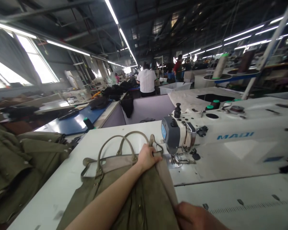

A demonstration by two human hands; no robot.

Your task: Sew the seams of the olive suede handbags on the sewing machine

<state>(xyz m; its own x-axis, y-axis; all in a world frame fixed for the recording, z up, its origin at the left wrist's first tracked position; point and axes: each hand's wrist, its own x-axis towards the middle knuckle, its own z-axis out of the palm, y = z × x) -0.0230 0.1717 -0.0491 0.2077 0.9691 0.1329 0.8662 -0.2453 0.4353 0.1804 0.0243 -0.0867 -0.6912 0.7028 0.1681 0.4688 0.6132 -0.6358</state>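
An olive-green handbag [124, 195] with two looped handles [114, 138] lies on the white sewing table, its top edge pointing away from me. My left hand [147, 157] is closed on the bag's upper right corner, beside a strap loop there. Lower down, my right hand [194, 214] pinches the bag's right side edge; motion blurs it somewhat. Just right of the left hand stands the sewing machine's head [179, 134]. Its presser foot [182, 159] sits close to the bag's edge but apart from it.
A pile of olive-green bag pieces [26, 159] lies at the left. Thread cones [220, 66] stand behind the machine. Beyond the table are a blue-topped table [73, 119], a white bin [175, 88] and a person in a white shirt [146, 80], back turned.
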